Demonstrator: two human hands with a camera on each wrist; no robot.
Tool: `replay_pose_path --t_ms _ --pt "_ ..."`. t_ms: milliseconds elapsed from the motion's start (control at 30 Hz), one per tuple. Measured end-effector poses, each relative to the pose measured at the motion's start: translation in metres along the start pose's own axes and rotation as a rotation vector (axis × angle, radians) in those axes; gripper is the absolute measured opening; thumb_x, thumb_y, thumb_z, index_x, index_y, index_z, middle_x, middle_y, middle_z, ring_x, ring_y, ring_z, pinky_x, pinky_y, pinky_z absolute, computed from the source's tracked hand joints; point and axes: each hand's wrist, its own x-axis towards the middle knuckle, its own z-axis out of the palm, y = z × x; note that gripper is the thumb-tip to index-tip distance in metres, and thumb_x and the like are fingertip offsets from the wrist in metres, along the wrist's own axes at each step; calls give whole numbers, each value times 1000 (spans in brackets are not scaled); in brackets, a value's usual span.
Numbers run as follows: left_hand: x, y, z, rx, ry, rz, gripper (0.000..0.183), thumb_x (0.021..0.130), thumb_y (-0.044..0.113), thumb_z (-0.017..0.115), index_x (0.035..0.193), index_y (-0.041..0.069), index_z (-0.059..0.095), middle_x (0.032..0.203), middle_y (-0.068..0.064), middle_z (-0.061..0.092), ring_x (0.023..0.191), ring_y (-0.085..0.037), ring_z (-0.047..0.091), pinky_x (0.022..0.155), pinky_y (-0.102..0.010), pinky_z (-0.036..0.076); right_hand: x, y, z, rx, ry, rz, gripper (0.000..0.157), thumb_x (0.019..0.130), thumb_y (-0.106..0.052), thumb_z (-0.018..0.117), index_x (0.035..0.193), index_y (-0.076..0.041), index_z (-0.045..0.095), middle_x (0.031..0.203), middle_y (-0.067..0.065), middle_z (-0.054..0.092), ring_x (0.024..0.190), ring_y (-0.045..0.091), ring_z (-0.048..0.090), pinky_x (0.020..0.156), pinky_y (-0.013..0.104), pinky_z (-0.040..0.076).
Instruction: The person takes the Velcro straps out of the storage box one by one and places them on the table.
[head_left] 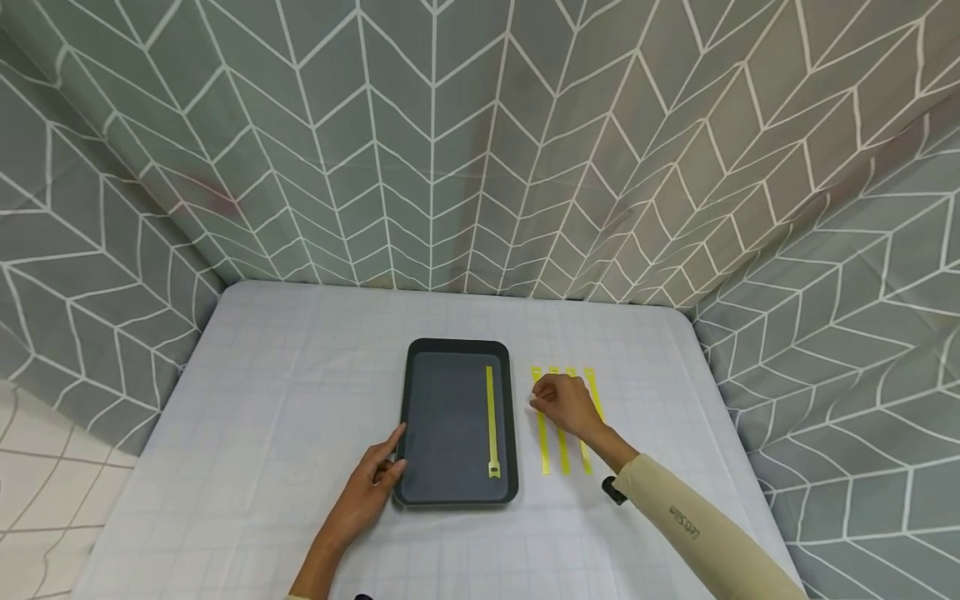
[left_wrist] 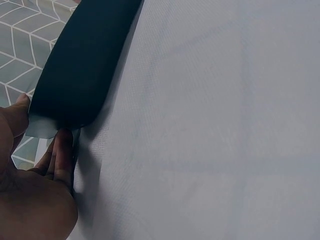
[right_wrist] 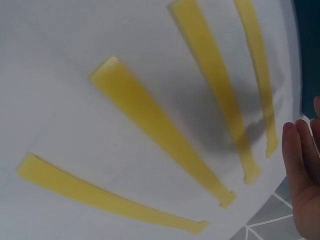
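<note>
A dark grey tray [head_left: 447, 496] lies on the white-covered table. Inside it, toward the right side, is one yellow strap [head_left: 491, 421], a cable tie with a slotted head at its near end. My left hand [head_left: 366, 492] touches the tray's left edge with thumb and fingertips, and in the left wrist view its fingers lie against the dark wall [left_wrist: 82, 65]. Right of the tray, several yellow straps [right_wrist: 160, 132] lie side by side, slotted heads away from me. My right hand [head_left: 566, 403] hovers above them, fingers loosely bent, nothing visible in it.
A white cloth with faint lines covers the table [head_left: 300, 358]. Grey curtains [head_left: 465, 150] with white zigzag lines hang behind it and along both sides. A dark wristband [head_left: 613, 490] shows at the right sleeve.
</note>
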Motion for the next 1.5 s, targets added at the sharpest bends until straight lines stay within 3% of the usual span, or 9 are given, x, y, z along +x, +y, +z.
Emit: replay_pose_path --t_ms 167,333,533,667,900,1200,1500 --pt "-1 0 -1 6 2 7 58 103 21 58 156 26 37 140 -12 49 93 -12 51 87 -27 44 2 -7 -2 6 11 -76 17 84 -6 79 98 0 73 99 13 75 92 29 72 79 41 58" --pt "-2 -2 -1 26 18 31 57 103 22 59 156 24 39 139 -13 50 92 -10 52 87 -26 45 5 -17 -2 11 -42 -144 23 85 -8 80 106 -2 73 110 13 72 108 32 66 91 45 54" --pt "0 -3 1 13 17 67 56 102 20 59 155 21 40 137 -13 51 92 -9 52 85 -26 45 10 -22 0 -35 -148 -349 27 84 -9 81 109 -3 72 109 8 71 106 29 66 92 46 52" --pt "0 -1 1 2 13 55 56 102 20 59 155 21 40 137 -13 51 92 -11 51 85 -26 44 16 -24 3 -42 -257 -446 28 84 -9 81 109 -2 70 106 9 69 99 26 65 90 44 52" --pt "-1 -1 1 3 -2 -7 57 103 21 59 156 25 39 141 -11 49 94 -12 51 87 -27 44 21 -28 7 -142 -373 -516 25 86 -11 79 109 -6 70 109 6 68 103 24 63 92 40 50" --pt "-1 -3 1 1 15 5 58 102 15 59 156 25 39 139 -11 50 92 -12 52 86 -25 44 22 -43 13 -317 -444 -554 22 85 -10 80 105 -11 71 117 3 65 111 20 60 94 36 50" --pt "1 -6 1 14 9 9 58 102 22 59 156 28 38 139 -11 50 93 -12 52 87 -26 44 25 -45 25 -436 -499 -696 27 82 -5 81 106 -12 71 118 1 63 114 18 59 93 32 52"
